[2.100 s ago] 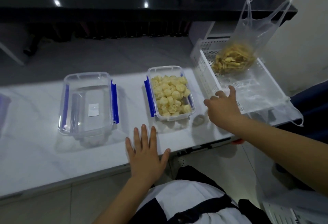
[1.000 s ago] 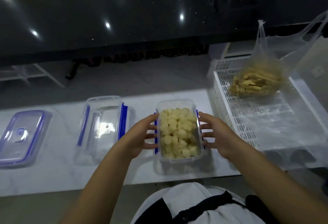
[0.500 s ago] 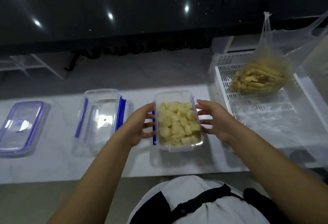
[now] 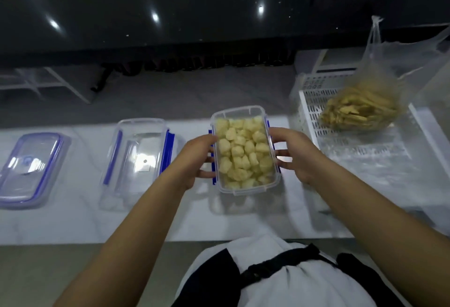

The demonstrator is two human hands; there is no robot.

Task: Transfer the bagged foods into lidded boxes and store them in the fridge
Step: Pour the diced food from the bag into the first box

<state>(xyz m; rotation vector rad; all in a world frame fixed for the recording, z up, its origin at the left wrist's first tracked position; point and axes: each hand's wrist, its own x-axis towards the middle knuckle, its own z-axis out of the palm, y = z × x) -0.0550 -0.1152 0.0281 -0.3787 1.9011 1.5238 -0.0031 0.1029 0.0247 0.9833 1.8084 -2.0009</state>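
Note:
A clear box point(image 4: 244, 153) with blue side clasps is full of pale yellow food chunks. It hovers just above the white counter point(image 4: 73, 221), with its shadow below it. My left hand point(image 4: 194, 158) grips its left side and my right hand point(image 4: 295, 155) grips its right side, fingers curled against the clasps. I cannot tell whether a lid is on it. A thin plastic bag point(image 4: 360, 109) of yellow strips lies in the white slotted basket point(image 4: 309, 102) to the right.
An empty clear box with blue clasps point(image 4: 140, 158) stands left of my hands. A blue-rimmed lid point(image 4: 28, 170) lies at the far left. A dark glossy surface runs along behind the counter. My white top and dark apron fill the bottom.
Both hands came in from the counter edge and basket and took the filled box by its sides. It has since risen a little off the counter.

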